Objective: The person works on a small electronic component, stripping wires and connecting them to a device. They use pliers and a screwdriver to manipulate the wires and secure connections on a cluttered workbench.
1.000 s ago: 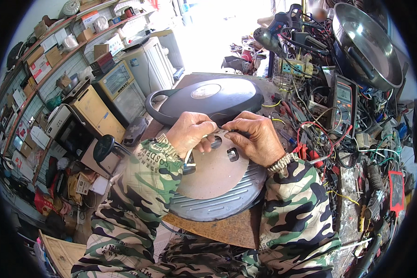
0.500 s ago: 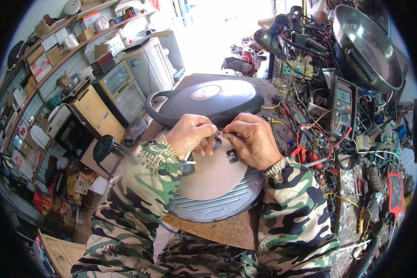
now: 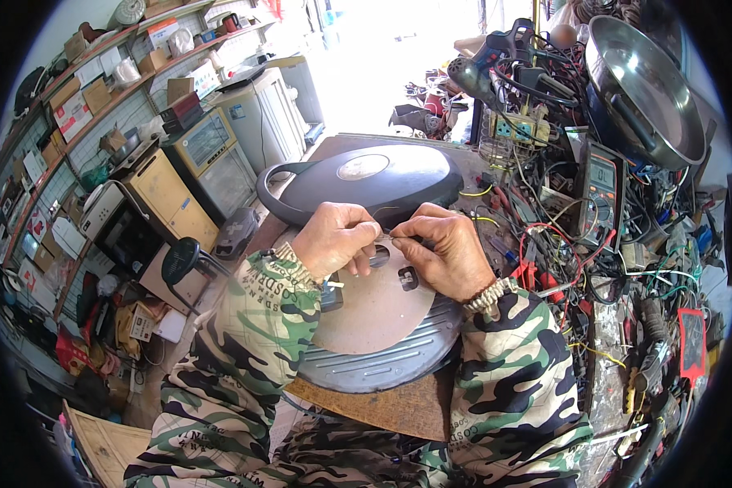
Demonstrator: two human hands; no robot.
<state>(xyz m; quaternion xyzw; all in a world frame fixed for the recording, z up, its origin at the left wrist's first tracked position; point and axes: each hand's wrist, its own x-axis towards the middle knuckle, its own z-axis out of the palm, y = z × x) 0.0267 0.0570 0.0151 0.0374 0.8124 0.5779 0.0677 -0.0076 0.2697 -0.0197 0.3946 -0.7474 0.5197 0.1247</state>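
Note:
My left hand (image 3: 342, 237) and my right hand (image 3: 441, 250) meet fingertip to fingertip, both pinching a thin wire (image 3: 392, 208). Only a fine arc of it shows above the fingers; the pinched part is mostly hidden. Beneath my hands lies a round appliance part, a grey ribbed shell (image 3: 382, 376) with a flat tan disc (image 3: 374, 319) on top. Dark cutouts (image 3: 407, 279) pierce the disc. A short white-tipped lead (image 3: 335, 284) pokes out below my left hand. Just beyond my hands rests a dark oval lid with a loop handle (image 3: 415, 175).
All this sits on a worn wooden table (image 3: 407, 411). Tangled wires and tools crowd the right side, with a multimeter (image 3: 600, 191), a steel pan (image 3: 647, 89) and a heat gun (image 3: 473, 75). A black stool (image 3: 183, 259) and loaded shelves (image 3: 98, 89) stand left.
Both hands keep their pinch at nearly the same spot, with the fingertips shifted slightly. The whole view has tilted a little. The wire's arc shows more plainly above the fingers.

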